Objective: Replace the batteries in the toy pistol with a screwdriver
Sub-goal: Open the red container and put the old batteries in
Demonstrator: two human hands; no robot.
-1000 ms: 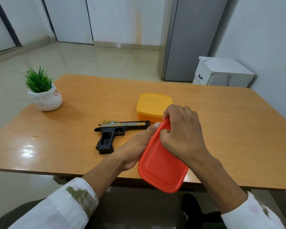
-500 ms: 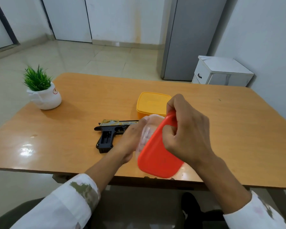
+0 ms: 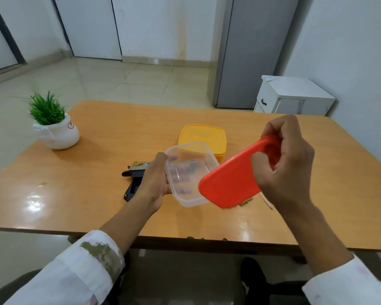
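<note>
A clear plastic box is tilted above the wooden table, gripped on its left side by my left hand. My right hand holds the box's orange lid up and to the right, apart from the box. The black toy pistol with a gold top lies on the table, partly hidden behind my left hand. A thin metal shaft, perhaps the screwdriver, shows on the table under my right hand. Whether the clear box holds anything I cannot tell.
A box with a yellow lid stands behind the clear box. A small potted plant sits at the table's far left. Beyond the table stand a white cabinet and a grey fridge.
My right hand has pulled the orange lid off the clear box and swung it up to the right. The box, now uncovered, stays in my left hand.
</note>
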